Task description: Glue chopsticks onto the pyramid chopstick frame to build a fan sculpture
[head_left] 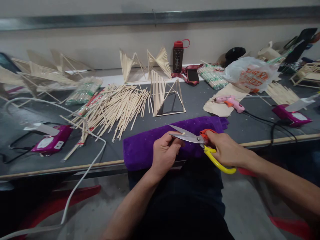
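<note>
the right hand [226, 148] is closed on the scissors [191, 137], blades parted above the purple cloth [142, 146] at the worktop's [195, 103] near edge. the left hand [163, 151] is pinched narrow beside the blades; i cannot tell what it grips. loose sticks [125, 106] lie left of the stick frame [158, 93].

No text is legible: the red print on the plastic bag [250, 74] near the worktop's [192, 125] far right corner is too blurred.
</note>
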Demonstrator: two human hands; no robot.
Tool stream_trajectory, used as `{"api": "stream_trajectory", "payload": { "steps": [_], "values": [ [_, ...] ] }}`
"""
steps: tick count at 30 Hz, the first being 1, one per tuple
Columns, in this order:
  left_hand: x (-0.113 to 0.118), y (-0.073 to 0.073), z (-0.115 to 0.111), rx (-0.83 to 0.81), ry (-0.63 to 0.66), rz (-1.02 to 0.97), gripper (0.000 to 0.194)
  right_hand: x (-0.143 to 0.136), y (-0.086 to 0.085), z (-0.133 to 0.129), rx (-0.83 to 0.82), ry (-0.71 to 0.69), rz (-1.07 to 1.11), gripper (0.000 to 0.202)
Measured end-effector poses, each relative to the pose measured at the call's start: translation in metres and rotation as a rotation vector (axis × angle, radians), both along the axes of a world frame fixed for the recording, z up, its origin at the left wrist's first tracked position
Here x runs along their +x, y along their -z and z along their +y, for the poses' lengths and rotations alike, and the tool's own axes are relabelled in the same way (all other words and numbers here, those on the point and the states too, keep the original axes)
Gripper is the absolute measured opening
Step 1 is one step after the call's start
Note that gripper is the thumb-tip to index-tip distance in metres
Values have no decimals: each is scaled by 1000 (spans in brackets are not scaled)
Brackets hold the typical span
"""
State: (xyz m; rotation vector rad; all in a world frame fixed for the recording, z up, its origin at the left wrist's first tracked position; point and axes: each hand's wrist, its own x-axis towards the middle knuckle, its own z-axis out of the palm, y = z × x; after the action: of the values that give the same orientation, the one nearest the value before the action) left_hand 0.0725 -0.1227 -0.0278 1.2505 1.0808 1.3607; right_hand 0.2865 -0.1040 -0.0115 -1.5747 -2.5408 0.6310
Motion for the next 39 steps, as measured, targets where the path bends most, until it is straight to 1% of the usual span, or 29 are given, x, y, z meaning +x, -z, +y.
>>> {"api": "stream_trajectory", "payload": {
  "steps": [3, 6, 8, 12, 16, 21, 24, 30, 39],
  "values": [
    [2, -1, 2, -52, -2, -12, 12, 2, 5, 1, 31, 9, -12, 12],
    [3, -1, 4, -80, -25, -43, 12, 2, 6, 2, 61, 11, -21, 13],
    [2, 0, 5, -76, -21, -56, 12, 2, 4, 2, 89, 6, -35, 19],
    [-2, 3, 5, -49, 16, -54, 15, 1, -3, 2, 119, -21, -86, 40],
    [-3, 4, 3, -18, 56, -47, 23, 1, -7, 0, 82, -61, -36, 44],
    [-4, 4, 2, -47, 94, -67, 23, 0, -9, -3, 9, -72, -5, 44],
    [-4, 4, 1, -54, 99, -67, 24, -2, -9, -5, -7, -61, 2, 41],
    [-2, 1, -1, -76, 48, -68, 25, -1, -3, -6, 14, -28, 19, 16],
    [5, 0, -1, -84, 44, -56, 20, 3, 4, -3, 29, 11, -25, 14]
  ]
}}
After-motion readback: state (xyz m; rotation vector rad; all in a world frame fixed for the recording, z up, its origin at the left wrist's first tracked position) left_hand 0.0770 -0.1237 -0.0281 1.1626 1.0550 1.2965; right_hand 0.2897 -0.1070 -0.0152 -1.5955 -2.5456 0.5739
